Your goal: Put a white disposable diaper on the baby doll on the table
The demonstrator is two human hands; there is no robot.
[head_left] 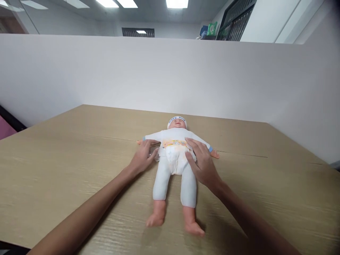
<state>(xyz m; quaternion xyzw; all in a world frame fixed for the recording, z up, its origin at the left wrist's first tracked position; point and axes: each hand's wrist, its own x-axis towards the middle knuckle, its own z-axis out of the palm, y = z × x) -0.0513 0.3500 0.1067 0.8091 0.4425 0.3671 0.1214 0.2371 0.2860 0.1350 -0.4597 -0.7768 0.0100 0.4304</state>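
Observation:
A baby doll (178,136) in a white top, pale leggings and a lettered headband lies on its back, feet toward me. A white diaper (176,157) with a colourful printed waistband covers its hips over the leggings. My left hand (145,156) is at the diaper's left side, thumb and fingers apart, with a pale edge of the diaper showing between them. Resting on the diaper's right side is my right hand (203,161), its fingers stretched toward the waistband and the thumb spread lower. The fingertips of my left hand are partly hidden beside the doll's waist.
The doll lies on a wood-grain table (92,177) with a thin seam across it. A white partition (159,74) rises behind the table and along its sides. Something pink and black (7,124) shows at the left edge. A green package (211,29) is visible beyond the partition.

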